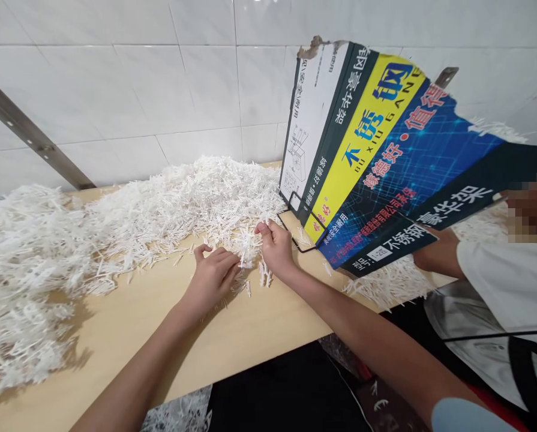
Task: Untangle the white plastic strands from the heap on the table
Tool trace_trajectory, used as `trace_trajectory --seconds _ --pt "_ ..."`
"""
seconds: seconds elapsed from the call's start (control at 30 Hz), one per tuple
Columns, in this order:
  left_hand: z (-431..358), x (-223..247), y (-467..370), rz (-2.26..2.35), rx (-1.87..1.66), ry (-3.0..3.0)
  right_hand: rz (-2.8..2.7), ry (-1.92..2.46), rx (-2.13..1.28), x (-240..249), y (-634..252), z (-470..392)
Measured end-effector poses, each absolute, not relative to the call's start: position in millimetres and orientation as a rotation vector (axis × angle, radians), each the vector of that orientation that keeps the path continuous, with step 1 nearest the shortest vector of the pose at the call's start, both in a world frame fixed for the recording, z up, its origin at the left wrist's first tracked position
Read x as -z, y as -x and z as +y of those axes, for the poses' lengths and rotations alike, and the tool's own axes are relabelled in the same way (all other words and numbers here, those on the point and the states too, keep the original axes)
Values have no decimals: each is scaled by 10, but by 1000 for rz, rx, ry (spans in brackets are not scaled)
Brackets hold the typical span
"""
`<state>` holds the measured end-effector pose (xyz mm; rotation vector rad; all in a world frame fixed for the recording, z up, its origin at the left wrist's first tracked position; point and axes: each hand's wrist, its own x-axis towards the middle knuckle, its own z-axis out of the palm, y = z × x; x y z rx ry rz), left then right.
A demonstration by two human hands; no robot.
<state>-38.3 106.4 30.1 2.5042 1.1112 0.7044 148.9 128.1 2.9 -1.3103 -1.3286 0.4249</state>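
Small white branched pieces point(182, 198) lie in a long heap across the wooden table point(160, 336), piled highest at the left. Near the middle, my left hand point(214, 273) rests low with its fingers bent at a small clump of the pieces point(249, 247); what its fingertips hold is hidden. Just right of that clump is my right hand point(275, 245), thumb up and fingers curled in beside the white pieces. Whatever it grips is too small to make out. A thin black wire frame point(299, 249) lies right behind my right hand.
A large printed cardboard box point(367, 156) stands tilted at the right. Beyond it sits a person in a white shirt point(497, 282), an arm behind the cardboard. More pieces point(389, 285) lie there. A metal bracket point(38, 138) is on the tiled wall.
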Motion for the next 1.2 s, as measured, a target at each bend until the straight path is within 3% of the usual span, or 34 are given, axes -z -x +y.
trace_trajectory --seconds 0.23,0.4,0.53,0.9,1.03,1.2 --pt "1073 -473 806 429 -604 -1848 -1412 1413 -305 23 -1525 1344" --pt "1195 -423 878 963 -1000 -1812 -1478 1319 -315 -8 -1505 1310" --pt "1249 -292 704 1304 -966 -1972 -1396 1289 -359 -33 -1507 1245" --pt "1122 -264 444 1212 -1150 -2465 -1352 1104 -629 -42 -1490 1250" --pt "1075 -284 418 1172 -1259 -2240 -1372 1087 -662 -19 -1469 1256" --pt "997 -273 344 980 -1053 -1620 -1386 1095 -664 -39 -1446 1237"
